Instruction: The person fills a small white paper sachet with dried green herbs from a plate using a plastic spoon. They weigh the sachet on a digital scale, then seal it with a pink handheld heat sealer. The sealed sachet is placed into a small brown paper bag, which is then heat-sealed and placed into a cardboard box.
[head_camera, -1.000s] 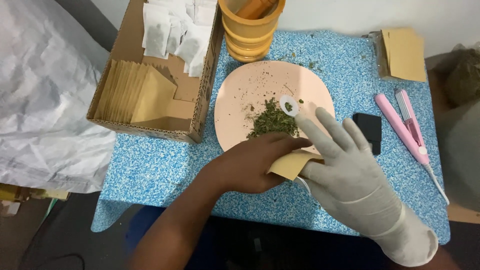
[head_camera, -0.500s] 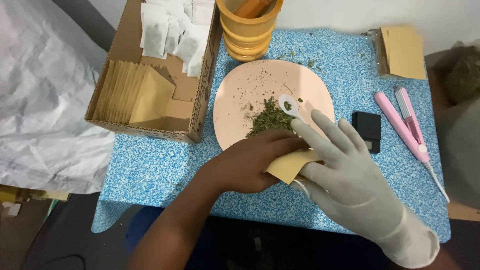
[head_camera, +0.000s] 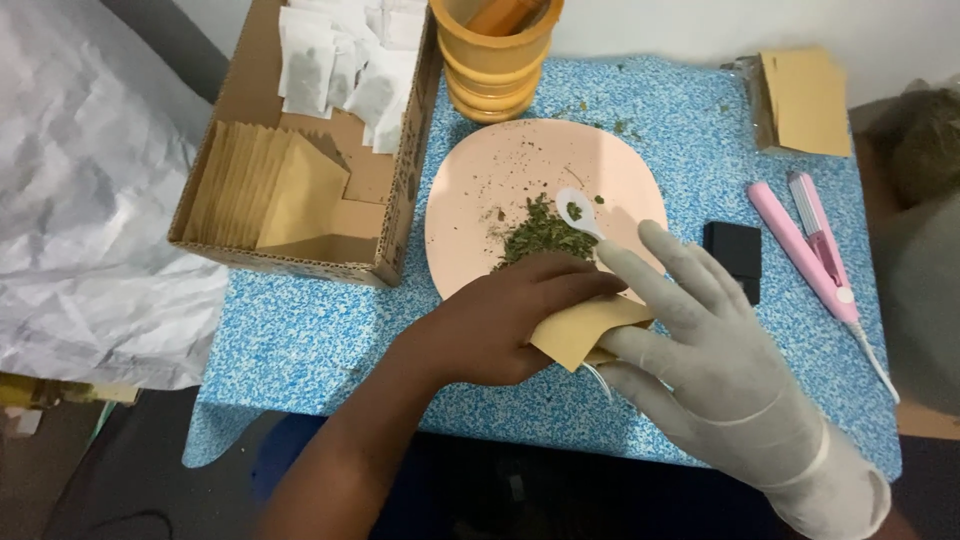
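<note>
The bare left hand (head_camera: 500, 325) reaches in from the lower left, forearm slanting up toward the round pink plate (head_camera: 480, 190), its fingers curled shut over the upper edge of a small tan paper envelope (head_camera: 580, 330) just below the plate's near rim. The right hand (head_camera: 700, 340), in a thin pale latex glove, comes from the lower right with fingers spread; its thumb and lower fingers pinch the envelope's right side, while a small white plastic spoon (head_camera: 578, 210) juts past the fingertips over the plate. Beside the spoon's bowl lies a loose heap of dried green herb flakes (head_camera: 540, 235), crumbly on the smooth plate. Left of the plate a brown cardboard box (head_camera: 400, 180) holds stacked tan envelopes and white sachets. The tabletop (head_camera: 300, 330) under the plate is speckled blue
</note>
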